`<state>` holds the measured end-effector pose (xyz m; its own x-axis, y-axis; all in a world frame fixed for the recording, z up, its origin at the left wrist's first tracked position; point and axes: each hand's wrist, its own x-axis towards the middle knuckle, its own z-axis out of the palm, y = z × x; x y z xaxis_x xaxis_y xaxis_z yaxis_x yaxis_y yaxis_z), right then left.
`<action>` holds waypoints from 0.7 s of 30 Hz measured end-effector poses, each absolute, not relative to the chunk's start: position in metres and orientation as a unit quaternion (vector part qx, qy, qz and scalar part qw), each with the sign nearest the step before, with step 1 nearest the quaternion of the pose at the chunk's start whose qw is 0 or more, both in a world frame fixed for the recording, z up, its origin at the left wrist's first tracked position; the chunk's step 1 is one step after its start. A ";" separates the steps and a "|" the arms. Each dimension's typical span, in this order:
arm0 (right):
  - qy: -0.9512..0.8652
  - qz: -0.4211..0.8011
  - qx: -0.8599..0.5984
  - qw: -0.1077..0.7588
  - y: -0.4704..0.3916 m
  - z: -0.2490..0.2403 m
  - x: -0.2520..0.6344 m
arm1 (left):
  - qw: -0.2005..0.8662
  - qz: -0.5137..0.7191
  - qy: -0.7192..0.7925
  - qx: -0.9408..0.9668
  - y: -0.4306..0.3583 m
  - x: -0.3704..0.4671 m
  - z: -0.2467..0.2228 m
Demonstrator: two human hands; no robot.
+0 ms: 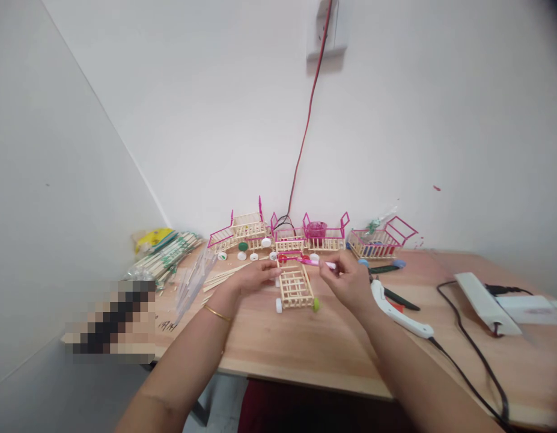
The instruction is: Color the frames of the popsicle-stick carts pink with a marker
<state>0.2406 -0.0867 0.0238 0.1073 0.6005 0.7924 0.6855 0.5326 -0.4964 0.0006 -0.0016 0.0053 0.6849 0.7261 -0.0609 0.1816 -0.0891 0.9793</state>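
A small wooden-stick cart (296,288) with bottle-cap wheels stands on the table in front of me. My left hand (259,275) pinches it at its upper left edge. Between the fingers of my right hand (345,276) is a pink-and-white paintbrush (316,263), its tip pointing left at the cart's far end, where the bars are pink. Whether the bristles touch a bar is too small to tell. Behind the cart, a pink-stained cup (316,230) rests in or against another finished-looking cart (327,243) with pink rails.
More carts (247,227) line the wall, one (375,243) at the right. Loose sticks (226,275) and stick bundles (176,258) lie left. A white glue gun (399,313), dark-handled pliers (402,299) and a power strip (488,304) with cables occupy the right side.
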 end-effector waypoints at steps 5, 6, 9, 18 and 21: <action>-0.605 0.064 -0.489 0.625 -0.085 0.024 0.249 | 0.593 0.232 0.325 0.699 -0.002 0.001 0.005; -0.590 0.106 -0.480 0.641 -0.084 0.024 0.250 | 0.593 0.233 0.323 0.700 -0.001 0.001 0.004; -0.529 0.226 -0.429 0.696 -0.078 0.022 0.253 | 0.598 0.231 0.307 0.703 0.001 0.000 0.003; -0.382 0.414 -0.313 0.765 -0.065 0.023 0.258 | 0.592 0.247 0.333 0.691 -0.002 -0.004 0.009; -0.382 0.429 -0.318 0.754 -0.065 0.021 0.257 | 0.591 0.248 0.358 0.679 -0.005 -0.006 0.012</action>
<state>0.2567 -0.0653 0.0215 0.3398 0.8904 0.3029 -0.4042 0.4291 -0.8078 -0.0060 -0.0045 0.0123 0.6208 0.7791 -0.0870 0.1933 -0.0446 0.9801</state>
